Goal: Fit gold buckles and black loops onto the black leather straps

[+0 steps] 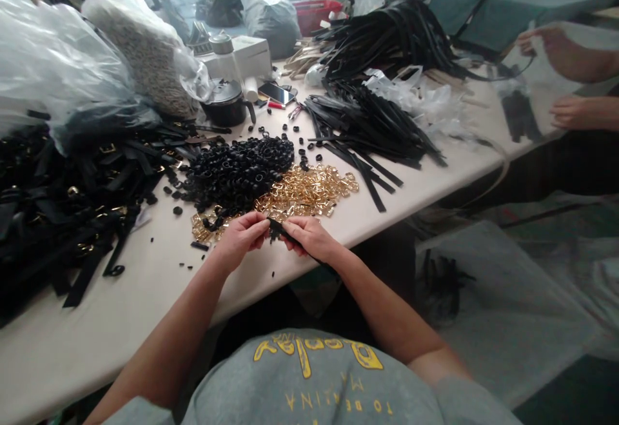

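Between my two hands, close to the table's front edge, is a black strap [276, 226]. My left hand [244, 235] pinches its end with thumb and fingers. My right hand [308, 237] is closed round the strap a little further along, and its tail runs back under my right wrist. Just beyond my hands lies a heap of gold buckles [312, 191]. Against it, to the left, sits a larger pile of small black loops [236, 167]. Whether a buckle or loop is on the held strap is hidden by my fingers.
Finished-looking black straps with gold buckles [91, 212] cover the table's left. Loose black straps [372, 122] lie at the right, with a bigger bundle [387, 38] behind. A dark mug [225, 109], a phone [276, 93] and plastic bags stand further back. Another person's hands [568, 112] are at far right.
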Demonstrator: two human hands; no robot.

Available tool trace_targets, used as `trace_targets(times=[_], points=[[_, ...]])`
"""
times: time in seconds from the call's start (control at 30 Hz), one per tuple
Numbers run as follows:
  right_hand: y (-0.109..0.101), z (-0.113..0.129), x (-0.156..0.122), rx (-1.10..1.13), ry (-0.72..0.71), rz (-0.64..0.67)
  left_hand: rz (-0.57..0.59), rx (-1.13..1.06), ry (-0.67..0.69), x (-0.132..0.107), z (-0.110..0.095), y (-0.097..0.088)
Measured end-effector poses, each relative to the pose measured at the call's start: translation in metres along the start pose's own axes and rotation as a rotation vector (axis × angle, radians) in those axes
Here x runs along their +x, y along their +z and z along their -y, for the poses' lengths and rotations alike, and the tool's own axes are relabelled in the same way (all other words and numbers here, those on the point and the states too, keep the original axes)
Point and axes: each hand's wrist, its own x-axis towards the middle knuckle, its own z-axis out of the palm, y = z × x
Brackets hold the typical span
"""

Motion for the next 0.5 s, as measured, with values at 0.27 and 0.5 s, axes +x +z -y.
trace_targets(times=[0.27,0.5], points=[[0.001,-0.002,0.002,-0.137,-0.086,-0.023,0.019,-0.021,-0.01,-0.003,-0.002,0.001],[0.005,-0.01,0.005,-0.302,-0.226,-0.132,0.002,-0.025,-0.018,-0.003,-0.002,-0.002]])
